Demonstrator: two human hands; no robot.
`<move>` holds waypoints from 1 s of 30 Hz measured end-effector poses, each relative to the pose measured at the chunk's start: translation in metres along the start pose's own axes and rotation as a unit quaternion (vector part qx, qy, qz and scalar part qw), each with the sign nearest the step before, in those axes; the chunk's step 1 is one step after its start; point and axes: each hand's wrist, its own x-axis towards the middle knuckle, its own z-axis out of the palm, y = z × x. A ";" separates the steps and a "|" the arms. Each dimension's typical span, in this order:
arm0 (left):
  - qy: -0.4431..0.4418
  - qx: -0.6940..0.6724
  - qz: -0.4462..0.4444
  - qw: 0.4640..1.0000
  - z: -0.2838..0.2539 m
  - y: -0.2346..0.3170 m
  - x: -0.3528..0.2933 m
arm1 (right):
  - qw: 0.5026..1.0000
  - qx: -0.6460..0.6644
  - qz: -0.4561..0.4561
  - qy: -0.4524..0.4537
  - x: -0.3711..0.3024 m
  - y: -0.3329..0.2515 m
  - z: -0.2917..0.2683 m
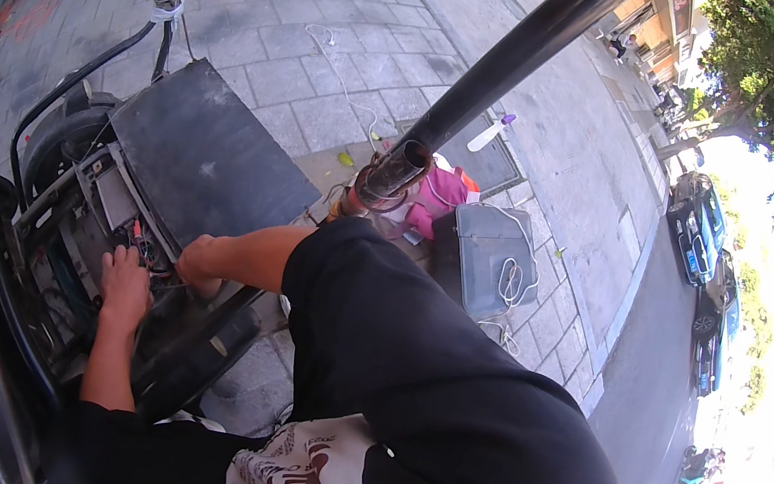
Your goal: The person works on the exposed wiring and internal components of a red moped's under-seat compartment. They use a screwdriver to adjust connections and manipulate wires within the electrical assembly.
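Both my hands reach into the uncovered compartment of a black-framed vehicle, where several wires (160,279) and a small red part (137,229) show. My left hand (125,284) is seen from its back, fingers bent down among the wires; whatever they pinch is too small to make out. Close on its right, my right hand (201,263) is curled at the compartment's edge, and its fingertips are hidden. A dark flat panel (214,149) lies tilted just beyond the hands, beside the compartment opening.
A thick black pole (512,59) slants across the view. Right of it stand a grey plastic box (495,249) with a white cable (514,283) and a pink bag (440,195). A black wheel (75,137) is at left. Cars (698,231) line the road.
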 end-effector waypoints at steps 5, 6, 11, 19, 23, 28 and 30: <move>-0.066 0.015 -0.016 0.998 -0.022 0.006 0.000 | 0.999 -0.029 -0.044 0.014 0.004 -0.003 0.003; -0.067 0.014 -0.016 0.998 -0.022 0.007 -0.001 | 0.997 -0.048 -0.066 -0.004 0.002 -0.003 -0.002; -0.053 0.013 -0.012 0.998 -0.016 0.005 0.002 | 0.998 -0.016 -0.053 0.002 0.006 -0.003 0.006; -0.061 -0.005 -0.008 0.998 -0.023 0.007 0.002 | 0.996 0.001 -0.067 0.066 0.018 -0.010 0.006; -0.062 0.009 -0.010 0.998 -0.022 0.006 0.000 | 0.995 0.087 0.023 0.051 0.028 -0.030 0.012; -0.043 -0.005 -0.003 0.999 -0.011 0.011 0.005 | 0.979 0.088 -0.180 0.043 0.091 0.001 0.072; -0.044 -0.013 -0.005 0.999 -0.010 0.010 0.003 | 0.983 0.132 -0.125 -0.005 0.093 -0.006 0.073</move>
